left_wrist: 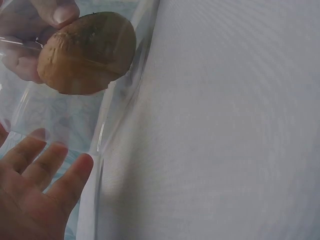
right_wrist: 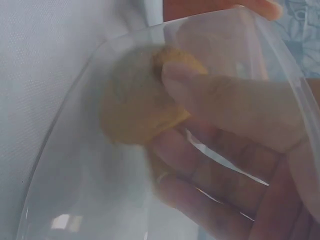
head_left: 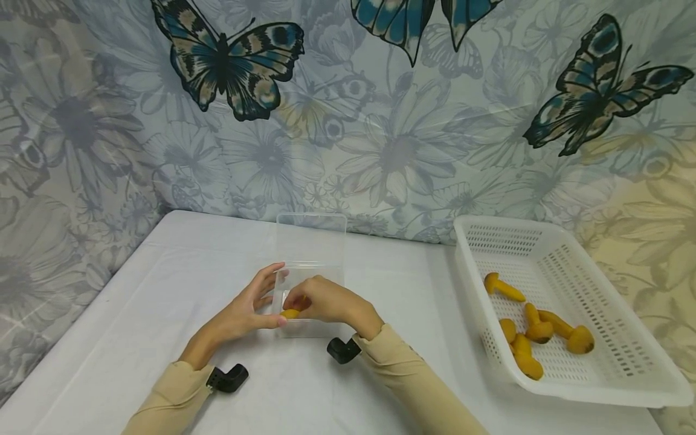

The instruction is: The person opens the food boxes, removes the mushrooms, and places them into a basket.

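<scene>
A clear plastic box (head_left: 321, 328) stands on the table with its hinged lid (head_left: 311, 238) raised at the back. My left hand (head_left: 247, 305) holds the box by its left side, thumb at the front corner and spread fingers farther back. In the left wrist view its fingertips (left_wrist: 82, 162) meet the clear wall. Inside the box my right hand (head_left: 331, 302) pinches a yellow-brown mushroom (right_wrist: 135, 105) between thumb and fingers. Through the plastic, the left wrist view shows the rounded mushroom cap (left_wrist: 90, 55) close behind the wall.
On the right stands a white perforated plastic basket (head_left: 614, 290) with several yellow mushrooms (head_left: 539, 331) in it. A white cloth (head_left: 217, 254) covers the table. Behind it hangs a curtain (head_left: 402, 151) printed with flowers and butterflies.
</scene>
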A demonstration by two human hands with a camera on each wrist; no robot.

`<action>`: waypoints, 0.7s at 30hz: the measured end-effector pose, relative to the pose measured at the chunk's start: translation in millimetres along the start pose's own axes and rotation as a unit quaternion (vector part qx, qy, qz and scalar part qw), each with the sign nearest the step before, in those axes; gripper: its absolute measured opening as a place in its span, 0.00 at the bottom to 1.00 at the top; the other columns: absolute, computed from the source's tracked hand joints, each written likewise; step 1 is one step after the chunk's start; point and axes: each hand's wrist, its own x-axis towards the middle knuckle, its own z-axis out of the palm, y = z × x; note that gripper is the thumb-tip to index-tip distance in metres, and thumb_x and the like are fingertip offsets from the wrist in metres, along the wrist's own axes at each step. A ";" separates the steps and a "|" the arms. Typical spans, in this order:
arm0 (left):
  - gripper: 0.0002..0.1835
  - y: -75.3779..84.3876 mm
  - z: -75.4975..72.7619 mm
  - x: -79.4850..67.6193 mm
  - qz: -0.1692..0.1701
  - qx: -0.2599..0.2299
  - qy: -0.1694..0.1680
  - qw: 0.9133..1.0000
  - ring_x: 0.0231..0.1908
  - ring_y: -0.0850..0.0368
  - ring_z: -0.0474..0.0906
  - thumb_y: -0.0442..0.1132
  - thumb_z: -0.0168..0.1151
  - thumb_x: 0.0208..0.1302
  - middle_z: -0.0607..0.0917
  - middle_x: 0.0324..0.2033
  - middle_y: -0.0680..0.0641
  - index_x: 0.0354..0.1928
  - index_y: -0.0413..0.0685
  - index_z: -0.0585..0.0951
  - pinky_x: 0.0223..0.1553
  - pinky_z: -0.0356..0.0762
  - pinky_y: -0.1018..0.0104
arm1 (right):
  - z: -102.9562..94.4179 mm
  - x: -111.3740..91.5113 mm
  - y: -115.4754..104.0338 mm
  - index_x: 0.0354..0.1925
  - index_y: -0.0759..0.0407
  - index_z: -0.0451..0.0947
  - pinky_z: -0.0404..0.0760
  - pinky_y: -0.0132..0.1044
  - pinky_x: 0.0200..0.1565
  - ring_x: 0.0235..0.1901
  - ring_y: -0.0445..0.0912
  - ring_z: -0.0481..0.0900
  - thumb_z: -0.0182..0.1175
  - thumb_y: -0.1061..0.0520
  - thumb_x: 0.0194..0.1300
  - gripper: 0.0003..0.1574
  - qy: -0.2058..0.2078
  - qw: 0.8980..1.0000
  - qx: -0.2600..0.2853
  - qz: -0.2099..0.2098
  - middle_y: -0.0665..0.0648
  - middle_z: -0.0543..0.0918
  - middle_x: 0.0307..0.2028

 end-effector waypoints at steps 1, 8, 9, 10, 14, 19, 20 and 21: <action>0.50 0.2 0.1 0.2 -0.001 0.000 0.000 1.000 0.76 0.36 0.49 0.38 0.71 0.60 0.54 0.77 0.39 0.77 0.67 0.49 0.70 0.54 0.29 | -0.4 -0.5 -0.2 0.41 0.59 0.86 0.79 0.21 0.40 0.34 0.35 0.81 0.67 0.62 0.63 0.07 0.001 1.000 0.001 -0.001 0.53 0.88 0.36; 0.51 1.0 0.1 0.5 -0.012 0.000 -0.001 1.000 0.77 0.36 0.47 0.39 0.71 0.60 0.53 0.77 0.41 0.76 0.68 0.49 0.70 0.53 0.29 | -3.3 -5.5 -0.7 0.44 0.59 0.86 0.78 0.23 0.37 0.31 0.34 0.76 0.67 0.62 0.63 0.09 0.024 1.000 0.011 0.003 0.52 0.84 0.35; 0.51 1.1 0.2 0.4 -0.013 0.000 -0.001 1.000 0.77 0.36 0.47 0.39 0.71 0.60 0.53 0.77 0.41 0.76 0.68 0.49 0.70 0.53 0.29 | -3.9 -6.5 -1.2 0.44 0.59 0.86 0.78 0.23 0.37 0.31 0.35 0.76 0.68 0.62 0.63 0.10 0.029 0.999 0.012 0.005 0.52 0.84 0.36; 0.51 1.2 0.2 0.3 -0.014 0.001 -0.001 1.000 0.77 0.36 0.47 0.39 0.71 0.60 0.53 0.77 0.41 0.76 0.69 0.49 0.70 0.53 0.29 | -5.0 -7.7 -1.9 0.44 0.59 0.86 0.78 0.23 0.37 0.31 0.35 0.76 0.68 0.62 0.63 0.10 0.035 0.999 0.013 0.007 0.52 0.84 0.37; 0.51 0.7 0.3 -0.2 -0.017 0.004 0.002 1.000 0.77 0.35 0.47 0.37 0.71 0.60 0.53 0.77 0.41 0.76 0.69 0.49 0.70 0.53 0.29 | -10.3 -13.1 -5.7 0.45 0.60 0.85 0.79 0.24 0.38 0.32 0.37 0.78 0.67 0.63 0.63 0.11 0.058 0.998 0.018 0.003 0.52 0.84 0.38; 0.51 1.4 1.1 -0.4 -0.021 0.008 0.006 1.000 0.76 0.33 0.47 0.36 0.71 0.60 0.53 0.77 0.40 0.77 0.64 0.49 0.70 0.53 0.29 | -18.5 -24.3 -11.3 0.47 0.59 0.84 0.82 0.30 0.43 0.35 0.39 0.79 0.67 0.62 0.63 0.13 0.084 0.996 0.023 -0.004 0.51 0.85 0.39; 0.51 1.7 1.3 -0.5 -0.022 0.009 0.007 1.000 0.76 0.33 0.47 0.37 0.71 0.60 0.53 0.77 0.40 0.77 0.63 0.49 0.70 0.53 0.29 | -20.1 -27.1 -12.2 0.48 0.59 0.84 0.83 0.32 0.45 0.36 0.39 0.79 0.67 0.62 0.63 0.13 0.090 0.996 0.024 -0.008 0.51 0.84 0.39; 0.51 1.9 1.3 -0.5 -0.022 0.009 0.007 1.000 0.76 0.33 0.47 0.37 0.71 0.59 0.53 0.77 0.40 0.77 0.63 0.49 0.70 0.53 0.29 | -21.7 -29.8 -12.9 0.48 0.59 0.83 0.84 0.33 0.45 0.36 0.39 0.79 0.67 0.62 0.63 0.13 0.096 0.995 0.025 -0.011 0.51 0.84 0.40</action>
